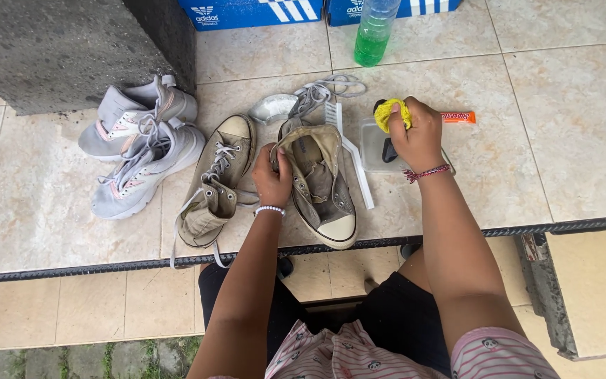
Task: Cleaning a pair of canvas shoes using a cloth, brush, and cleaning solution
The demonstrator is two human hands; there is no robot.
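My left hand (pixel 272 177) grips the collar of a worn olive high-top canvas shoe (pixel 320 184) that lies on the tiled floor with its white toe cap toward me. Its mate (pixel 216 181) lies just left, toe pointing away. My right hand (pixel 415 137) is closed around a yellow cloth (pixel 391 112), held over a small clear plastic container (pixel 374 146). A white brush (pixel 348 151) lies between the shoe and the container.
Two grey sneakers (pixel 140 144) rest at the left beside a dark concrete block (pixel 64 49). A bottle of green liquid (pixel 373 31) and blue shoe boxes (pixel 250 12) stand at the far edge. An orange tube (pixel 459 117) lies beyond my right hand. The tiled step's edge (pixel 562 226) runs in front.
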